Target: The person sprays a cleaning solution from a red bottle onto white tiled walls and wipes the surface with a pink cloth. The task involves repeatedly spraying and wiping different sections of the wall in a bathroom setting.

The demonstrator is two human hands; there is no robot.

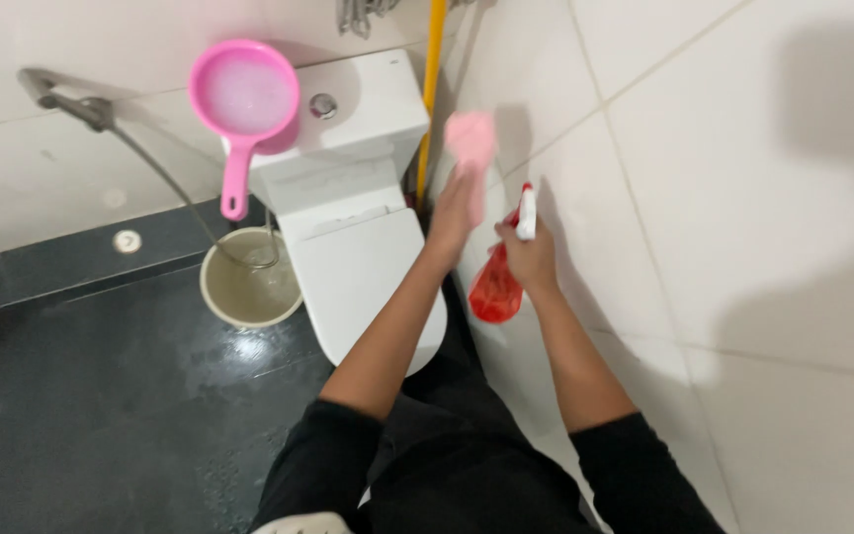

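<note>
- We saw one pink cloth [470, 138], soft and bunched into a blurred lump, pressed against the tiled wall [743, 198] just to the right of the white toilet [358, 257].
- Our left hand [455, 210] was clamped on the lower end of that cloth, fingers wrapped shut round it, the arm reaching over the toilet's closed lid.
- Our right hand [531, 259] was closed round the neck of one spray bottle [497, 287], held just right of the toilet lid and near the wall.
- The bottle was translucent red plastic, rounded at the bottom, with a white trigger head at the top; it hung tilted, base towards the toilet.
- We wore black sleeves [635, 465] pushed up to the elbows, two of them, matte fabric.
- The toilet was one piece of smooth glossy ceramic, with a boxy tank and one round chrome button on top.
- One pink plastic dipper [243, 99], round with a straight handle, sat on the left edge of the tank, its handle hanging over the side.
- One round bucket [250, 290], pale-rimmed and holding murky water, stood on the floor just left of the toilet.
- One grey hose [150, 163] ran from the wall left of the toilet down into the bucket.
- One yellow pole [431, 89] leaned upright in the corner just right of the tank.
- The floor [81, 396] left of the toilet was dark, shiny and wet-looking; the wall tiles were large, pale and glossy.
</note>
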